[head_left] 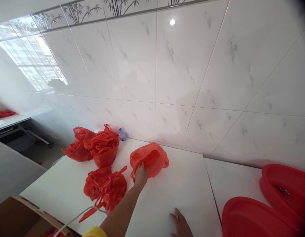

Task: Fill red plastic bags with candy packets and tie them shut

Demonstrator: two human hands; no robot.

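Note:
My left hand [141,175] reaches forward across the white table [182,191] and grips the near edge of a red plastic bag [150,159] that lies close to the tiled wall. My right hand [180,224] rests flat on the table near its front edge, fingers spread, holding nothing. Several other filled red plastic bags sit to the left: one [106,148] upright and open-topped, one [78,144] behind it at the table's left end, and one [106,188] knotted just left of my left forearm.
A small clear water bottle [122,134] stands against the wall behind the bags. Two red plastic basins [251,217] [288,187] sit at the right. A cardboard box [21,217] is at the lower left below the table edge, with a white cable [78,215].

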